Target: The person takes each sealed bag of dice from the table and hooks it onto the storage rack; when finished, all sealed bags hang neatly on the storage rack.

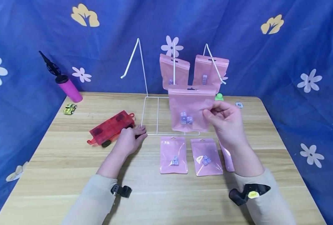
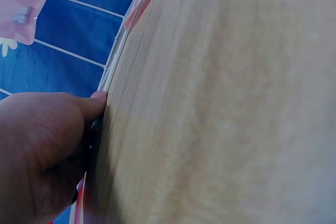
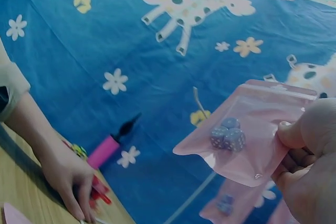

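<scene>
My right hand (image 1: 225, 122) pinches the right edge of a pink zip bag (image 1: 190, 106) between thumb and fingers. Several small purple dice (image 3: 228, 136) lie inside it. The bag is held up in front of a white wire display rack (image 1: 157, 115), its hang hole to the right of the middle hook's tip. Two similar bags hang behind, one on the middle hook (image 1: 174, 70) and one on the right hook (image 1: 215, 67). Down at the rack base's front left corner, my left hand (image 1: 130, 139) grips the wire, thumb (image 2: 97, 103) against it.
Two pink dice bags lie flat before the rack; another (image 1: 226, 156) is partly hidden by my right arm. A red toy trailer (image 1: 111, 128) sits beside my left hand. Farther left are a yellow toy car (image 1: 70, 108) and a pink hand pump (image 1: 70, 89). Something green (image 1: 219, 97) stands behind.
</scene>
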Demonstrator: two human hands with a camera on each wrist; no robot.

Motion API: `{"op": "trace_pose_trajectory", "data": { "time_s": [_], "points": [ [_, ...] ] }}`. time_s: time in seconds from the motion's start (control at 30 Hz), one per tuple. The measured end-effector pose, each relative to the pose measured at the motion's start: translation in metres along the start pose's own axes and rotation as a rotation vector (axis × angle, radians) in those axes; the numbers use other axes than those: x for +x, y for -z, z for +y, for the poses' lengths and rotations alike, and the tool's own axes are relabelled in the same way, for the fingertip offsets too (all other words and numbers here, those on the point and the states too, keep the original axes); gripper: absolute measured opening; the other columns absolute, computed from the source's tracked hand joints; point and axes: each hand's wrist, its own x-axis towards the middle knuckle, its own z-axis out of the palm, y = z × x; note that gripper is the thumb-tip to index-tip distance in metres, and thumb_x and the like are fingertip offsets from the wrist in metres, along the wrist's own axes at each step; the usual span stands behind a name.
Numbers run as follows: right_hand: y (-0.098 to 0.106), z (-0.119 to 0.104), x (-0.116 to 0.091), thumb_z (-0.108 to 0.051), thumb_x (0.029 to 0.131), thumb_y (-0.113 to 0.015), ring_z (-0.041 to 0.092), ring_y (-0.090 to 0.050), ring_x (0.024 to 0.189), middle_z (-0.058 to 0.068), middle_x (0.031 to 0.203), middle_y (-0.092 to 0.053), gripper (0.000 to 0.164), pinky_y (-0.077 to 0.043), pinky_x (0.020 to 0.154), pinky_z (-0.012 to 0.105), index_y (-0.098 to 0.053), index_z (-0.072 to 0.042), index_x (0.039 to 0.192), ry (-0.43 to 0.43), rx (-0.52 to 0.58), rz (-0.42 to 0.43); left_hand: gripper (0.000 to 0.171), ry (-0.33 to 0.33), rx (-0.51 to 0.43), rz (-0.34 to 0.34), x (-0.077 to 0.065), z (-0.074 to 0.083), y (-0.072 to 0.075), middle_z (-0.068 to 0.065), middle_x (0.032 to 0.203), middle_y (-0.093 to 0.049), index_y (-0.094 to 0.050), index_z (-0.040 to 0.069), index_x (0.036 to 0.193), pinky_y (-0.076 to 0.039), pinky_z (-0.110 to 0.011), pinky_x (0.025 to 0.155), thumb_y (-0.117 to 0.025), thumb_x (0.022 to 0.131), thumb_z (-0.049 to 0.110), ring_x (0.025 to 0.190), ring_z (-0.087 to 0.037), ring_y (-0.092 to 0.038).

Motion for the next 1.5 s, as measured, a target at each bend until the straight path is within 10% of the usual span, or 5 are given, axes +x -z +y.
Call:
{"op": "trace_pose_trajectory", "data": {
  "time_s": [0.5, 0.77, 1.0, 1.5],
  "points": [
    [-0.073, 0.025, 0.019, 0.015, 0.083, -0.068, 0.018, -0.063, 0.077, 0.009, 0.085, -0.071, 0.012, -0.053, 0.069, 0.023, -0.068, 0.007, 0.092, -0.008, -0.088, -0.058, 0.025, 0.016, 0.016, -0.01, 0.0, 0.001, 0.001, -0.01, 0.114, -0.07, -0.075, 0.011, 0.111, -0.05, -0.045, 0.095, -0.074, 0.089, 0.021, 0.112, -0.024, -0.064],
    [-0.103, 0.039, 0.026, 0.014, 0.084, -0.067, 0.018, -0.062, 0.076, 0.014, 0.085, -0.068, 0.012, -0.052, 0.068, 0.024, -0.063, 0.018, 0.094, -0.013, -0.047, -0.081, 0.014, -0.092, 0.018, 0.059, -0.001, -0.001, -0.001, 0.0, 0.065, -0.06, -0.07, 0.015, 0.073, -0.047, -0.04, 0.065, -0.076, 0.087, 0.015, 0.066, -0.024, -0.057],
    [-0.121, 0.057, 0.031, 0.012, 0.085, -0.068, 0.016, -0.063, 0.076, 0.02, 0.086, -0.068, 0.011, -0.053, 0.069, 0.024, -0.064, 0.016, 0.094, -0.046, -0.054, -0.086, 0.018, -0.128, -0.135, 0.099, 0.001, -0.005, -0.005, -0.008, 0.092, -0.069, -0.071, 0.001, 0.098, -0.049, -0.043, 0.088, -0.077, 0.081, -0.001, 0.093, -0.024, -0.063],
    [-0.139, 0.08, 0.046, 0.014, 0.085, -0.066, 0.012, -0.063, 0.072, 0.017, 0.083, -0.067, 0.009, -0.053, 0.068, 0.022, -0.063, 0.017, 0.093, -0.092, -0.047, 0.017, 0.02, -0.144, 0.027, 0.134, -0.003, -0.003, -0.004, -0.01, 0.098, -0.074, -0.078, 0.005, 0.102, -0.054, -0.045, 0.086, -0.078, 0.083, 0.013, 0.1, -0.03, -0.069]
  ]
}}
